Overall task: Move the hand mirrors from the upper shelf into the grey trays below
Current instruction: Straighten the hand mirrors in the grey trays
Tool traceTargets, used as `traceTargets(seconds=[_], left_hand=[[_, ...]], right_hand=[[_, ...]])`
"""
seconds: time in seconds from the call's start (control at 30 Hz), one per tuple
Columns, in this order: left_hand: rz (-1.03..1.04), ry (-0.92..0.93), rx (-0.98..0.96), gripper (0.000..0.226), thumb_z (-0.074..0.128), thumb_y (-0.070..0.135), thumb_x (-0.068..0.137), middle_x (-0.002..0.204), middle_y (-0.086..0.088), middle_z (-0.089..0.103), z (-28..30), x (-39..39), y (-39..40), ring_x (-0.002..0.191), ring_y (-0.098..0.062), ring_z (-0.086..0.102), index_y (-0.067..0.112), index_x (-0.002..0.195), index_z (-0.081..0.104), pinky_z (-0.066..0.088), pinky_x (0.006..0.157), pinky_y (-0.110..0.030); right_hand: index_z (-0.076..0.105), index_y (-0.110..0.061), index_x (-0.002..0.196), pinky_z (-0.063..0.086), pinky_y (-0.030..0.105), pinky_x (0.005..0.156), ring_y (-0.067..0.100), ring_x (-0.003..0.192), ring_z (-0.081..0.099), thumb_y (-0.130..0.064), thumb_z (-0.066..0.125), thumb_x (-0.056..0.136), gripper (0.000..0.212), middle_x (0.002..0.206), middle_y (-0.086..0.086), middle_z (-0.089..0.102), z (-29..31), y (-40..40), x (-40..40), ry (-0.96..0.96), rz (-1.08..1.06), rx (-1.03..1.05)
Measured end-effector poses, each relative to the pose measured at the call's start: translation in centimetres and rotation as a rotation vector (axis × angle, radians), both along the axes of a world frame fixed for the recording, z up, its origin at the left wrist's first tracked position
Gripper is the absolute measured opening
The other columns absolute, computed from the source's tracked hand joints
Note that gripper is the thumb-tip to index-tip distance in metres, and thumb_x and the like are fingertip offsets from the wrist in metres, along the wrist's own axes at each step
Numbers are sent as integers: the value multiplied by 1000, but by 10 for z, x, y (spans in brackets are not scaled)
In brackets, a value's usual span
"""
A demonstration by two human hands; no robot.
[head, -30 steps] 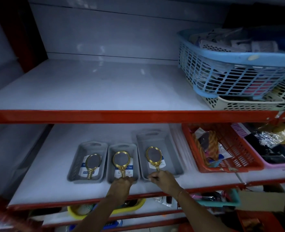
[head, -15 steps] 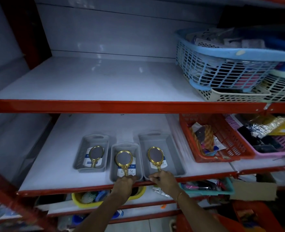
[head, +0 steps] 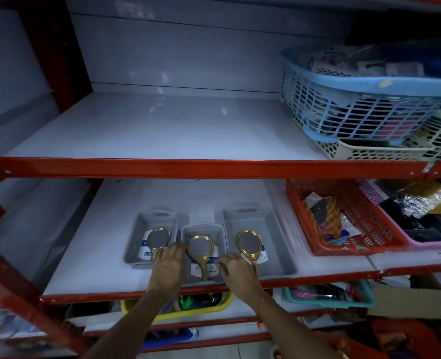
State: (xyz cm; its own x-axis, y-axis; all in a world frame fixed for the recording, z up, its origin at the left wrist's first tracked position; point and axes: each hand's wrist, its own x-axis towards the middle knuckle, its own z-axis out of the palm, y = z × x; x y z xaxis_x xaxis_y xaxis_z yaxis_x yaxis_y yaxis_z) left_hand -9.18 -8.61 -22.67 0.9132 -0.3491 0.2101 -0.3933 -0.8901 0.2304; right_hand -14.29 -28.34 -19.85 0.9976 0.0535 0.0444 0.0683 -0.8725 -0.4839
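Where two hands (head: 168, 265) flank them, three mirrors (head: 200, 248) in three trays (head: 276, 244).

The scene is dim and bluish, with faint glare patches on the white upper shelf (head: 162, 130), deep shadow at the corners, motion blur on both hands and wide-angle bending of the red frame edges.

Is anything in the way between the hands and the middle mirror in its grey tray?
Nothing visible. The middle mirror lies open in the middle grey tray, with the left hand just left of its handle and the right hand just right of it. No other object sits between either hand and the mirror.
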Motion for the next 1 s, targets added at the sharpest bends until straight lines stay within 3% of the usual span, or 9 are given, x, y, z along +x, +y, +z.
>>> traceTargets(seconds=[0.07,0.13,0.23,0.33,0.63,0.8,1.0], left_hand=[[85,84,66,54,48,1,84,134,-11,54,7,7,11,123,-28,51,7,137,44,38,109,-41],[116,170,158,54,37,3,90,138,-9,51,8,11,20,127,-24,47,12,143,34,33,112,-34],[107,212,185,48,35,3,92,124,-6,62,8,11,32,112,-19,60,20,136,45,47,98,-28],[88,259,169,51,36,-2,91,120,-6,65,4,10,35,107,-18,62,22,134,49,51,94,-27],[60,312,89,55,46,-7,89,121,-5,65,-4,-27,40,105,-13,63,23,134,50,54,91,-23],[19,335,177,51,52,2,88,124,-7,61,3,-45,39,110,-17,59,19,136,46,51,96,-27],[-51,330,287,27,43,14,96,115,-8,64,20,-58,34,105,-19,61,11,122,51,49,93,-28]], right_hand=[[68,-11,107,48,30,90,21,105,57,-17,44,96,27,108,8,68,-1,14,1,67,69,24],[66,-10,116,46,26,91,22,106,60,-20,45,98,30,114,10,68,-3,23,1,149,117,55],[64,-9,119,48,29,91,25,102,64,-27,42,99,35,114,13,69,-8,29,-1,245,150,70],[63,-11,121,49,32,91,27,102,64,-33,42,99,38,114,15,69,-10,30,-3,287,132,69],[64,-12,121,50,34,94,28,105,64,-31,42,99,36,116,14,69,-11,37,-11,256,97,58],[56,-15,130,53,37,89,30,105,63,-10,40,98,36,115,15,67,-10,45,-20,236,102,-64],[41,-17,142,41,40,106,29,126,46,-16,35,100,43,140,11,49,-2,52,-32,266,130,-99]])
